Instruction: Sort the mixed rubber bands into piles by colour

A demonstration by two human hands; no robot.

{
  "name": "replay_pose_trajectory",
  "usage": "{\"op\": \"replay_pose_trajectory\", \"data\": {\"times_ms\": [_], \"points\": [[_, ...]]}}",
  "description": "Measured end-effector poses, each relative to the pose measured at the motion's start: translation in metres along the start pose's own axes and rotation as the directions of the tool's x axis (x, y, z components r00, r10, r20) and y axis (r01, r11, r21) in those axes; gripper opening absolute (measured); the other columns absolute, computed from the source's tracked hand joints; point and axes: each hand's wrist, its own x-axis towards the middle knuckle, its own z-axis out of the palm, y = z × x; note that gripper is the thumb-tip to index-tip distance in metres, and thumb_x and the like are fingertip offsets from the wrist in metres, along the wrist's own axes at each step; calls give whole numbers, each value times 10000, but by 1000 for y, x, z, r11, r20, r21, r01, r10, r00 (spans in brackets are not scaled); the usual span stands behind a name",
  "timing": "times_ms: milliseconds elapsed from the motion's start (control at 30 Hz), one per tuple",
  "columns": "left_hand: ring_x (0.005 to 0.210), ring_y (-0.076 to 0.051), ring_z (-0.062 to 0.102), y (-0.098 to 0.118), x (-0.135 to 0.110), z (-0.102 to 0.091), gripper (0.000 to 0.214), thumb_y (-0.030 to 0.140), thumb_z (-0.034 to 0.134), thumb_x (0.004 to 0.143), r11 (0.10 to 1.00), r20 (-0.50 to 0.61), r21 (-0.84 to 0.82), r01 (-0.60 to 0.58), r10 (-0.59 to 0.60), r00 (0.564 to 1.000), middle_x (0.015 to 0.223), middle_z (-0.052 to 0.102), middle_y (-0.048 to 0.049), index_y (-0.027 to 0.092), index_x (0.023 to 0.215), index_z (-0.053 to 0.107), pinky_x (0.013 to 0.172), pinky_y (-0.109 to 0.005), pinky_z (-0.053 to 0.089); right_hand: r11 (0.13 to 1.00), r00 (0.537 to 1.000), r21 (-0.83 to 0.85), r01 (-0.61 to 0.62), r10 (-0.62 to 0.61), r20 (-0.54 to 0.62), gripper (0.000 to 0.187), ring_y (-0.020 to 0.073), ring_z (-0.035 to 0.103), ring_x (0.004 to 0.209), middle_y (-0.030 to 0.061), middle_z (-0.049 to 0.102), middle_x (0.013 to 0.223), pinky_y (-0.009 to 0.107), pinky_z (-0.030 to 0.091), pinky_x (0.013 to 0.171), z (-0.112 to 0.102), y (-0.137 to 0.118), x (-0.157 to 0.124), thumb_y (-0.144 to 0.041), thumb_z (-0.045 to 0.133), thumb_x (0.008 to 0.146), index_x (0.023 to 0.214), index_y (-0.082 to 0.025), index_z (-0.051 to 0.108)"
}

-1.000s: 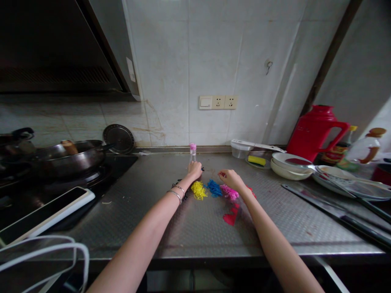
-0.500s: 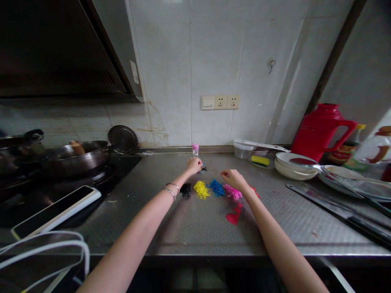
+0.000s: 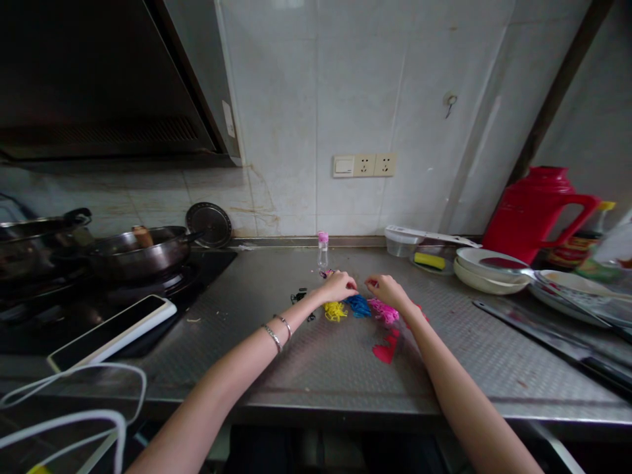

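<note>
Small piles of what look like rubber bands lie in a row on the metal counter: black, yellow, blue and pink. My left hand is over the yellow and blue piles, fingertips pinched together. My right hand hovers just above the pink pile, its fingers also closed. Anything in either pinch is too small to make out. A little mixed-colour heap lies behind my left hand, partly hidden. Red heart-shaped pieces lie in front, and some red shows behind my right forearm.
A small clear bottle with a pink cap stands near the wall. At left are a phone-like white device, cables and a pan on the stove. On the right are bowls, a knife and a red thermos.
My left hand has moved right and nearer, from the mixed heap to beside the blue pile, close to my right hand. The black pile is more exposed. The view has shifted slightly left.
</note>
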Motion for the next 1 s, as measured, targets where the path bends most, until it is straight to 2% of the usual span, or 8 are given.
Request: {"op": "replay_pose_trajectory", "data": {"times_ms": [133,300,400,467,567,633,900,1000], "points": [[743,-156,571,-5,-6,0,258,352,534,741,996,-71,-76,41,-46,996,809,668,-59,171,833,693,747,-252,397,1000,1000,-1,-4,4,14,255,151,593,769,44,674,835,201,382,658,2,2,0,-297,454,762,891,-230,664],[711,-146,563,-35,-15,-10,283,320,492,768,965,-206,-195,175,-215,955,807,662,-78,118,840,677,676,-239,409,1000,1000,-13,-13,14,18,256,152,595,770,55,673,844,201,383,655,3,3,1,-288,456,762,893,-219,664],[709,-146,569,-60,-23,-19,260,279,488,760,920,-245,-274,279,-347,905,792,664,-77,104,835,665,662,-240,416,1000,1000,-18,-16,16,19,256,148,594,772,52,672,855,195,381,650,3,2,1,-290,455,763,898,-223,662],[732,-150,574,-78,-28,-26,234,249,496,744,887,-306,-325,328,-427,851,807,665,-80,103,820,662,675,-244,417,1000,1000,-21,-12,13,22,260,147,593,775,49,671,861,193,378,644,3,2,1,-291,453,762,905,-225,660],[683,-146,574,-99,-38,-31,242,245,471,745,835,-346,-413,363,-513,786,718,657,-69,100,779,661,647,-244,415,1000,1000,-31,-1,2,25,265,147,592,759,49,670,838,196,372,632,4,2,1,-290,445,763,902,-223,660],[648,-144,572,-109,-44,-31,253,257,463,744,815,-356,-443,372,-542,761,664,645,-59,101,761,661,627,-243,409,999,1000,-34,5,-4,18,264,147,591,740,47,670,815,199,369,626,4,3,1,-286,440,762,892,-221,661],[635,-139,563,-116,-59,-23,224,278,517,702,771,-344,-531,351,-575,742,636,634,-49,112,737,663,635,-245,401,1000,1000,-18,14,-14,-22,265,142,586,692,44,670,789,197,351,575,2,0,0,-322,435,776,877,-226,660],[598,-121,542,-114,-65,-24,193,260,541,675,683,-316,-649,334,-642,699,613,622,-44,113,714,659,594,-229,393,1000,999,15,24,-24,-30,265,149,591,709,46,673,792,200,364,588,2,-3,-1,-335,446,773,876,-221,661]]}}
